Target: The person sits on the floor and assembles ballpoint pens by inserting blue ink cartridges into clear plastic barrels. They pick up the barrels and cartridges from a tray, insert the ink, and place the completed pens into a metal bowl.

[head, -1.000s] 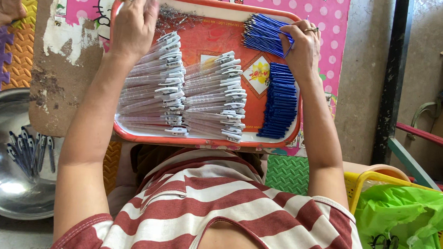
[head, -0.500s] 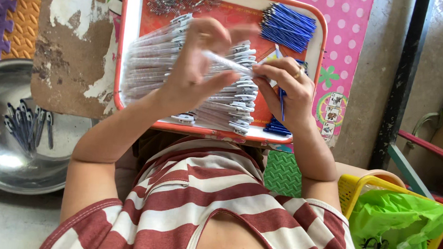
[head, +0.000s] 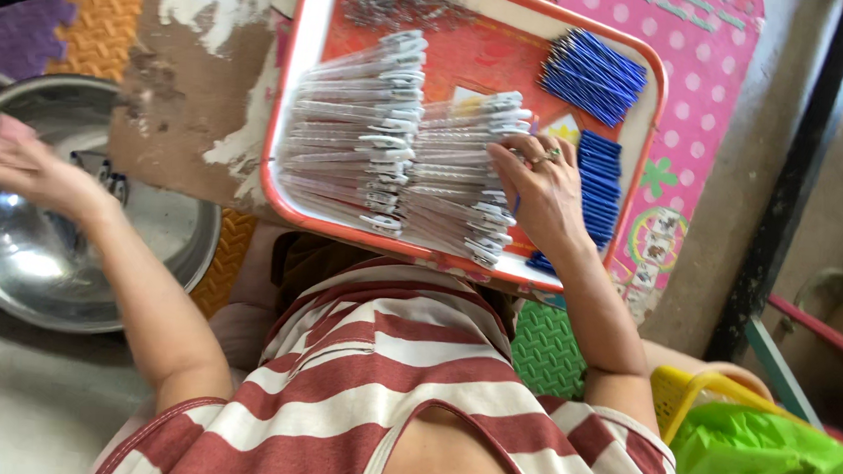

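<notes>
We had the orange tray (head: 299, 118) on the lap, tilted against the cardboard and the pink dotted mat (head: 721, 108). Our right hand (head: 542, 190) lay flat on the right-hand stack of clear pen barrels (head: 462, 172), fingers spread and loosely open, pressing on the pile rather than gripping one barrel; whether a fingertip pinched anything underneath, we couldn't tell. Our left hand (head: 27, 168) was out over the steel bowl (head: 51, 259), fingers partly curled, blurred, so we couldn't tell if it held anything; a few dark pieces (head: 102, 176) showed inside the bowl just beside it. Progress as we read it: two full stacks of clear barrels, the left stack (head: 355, 130) and the right one, sat side by side mid-tray, so a large batch looked done to that stage. Still loose: a bundle of blue refills (head: 594, 79) at the tray's top right, a block of blue pieces (head: 599, 193) along the right edge, a small heap of tiny metal bits (head: 394, 8) at the top. A yellow basket (head: 694, 396) with a green bag (head: 762, 460) stood off to the right, well apart from both hands.
</notes>
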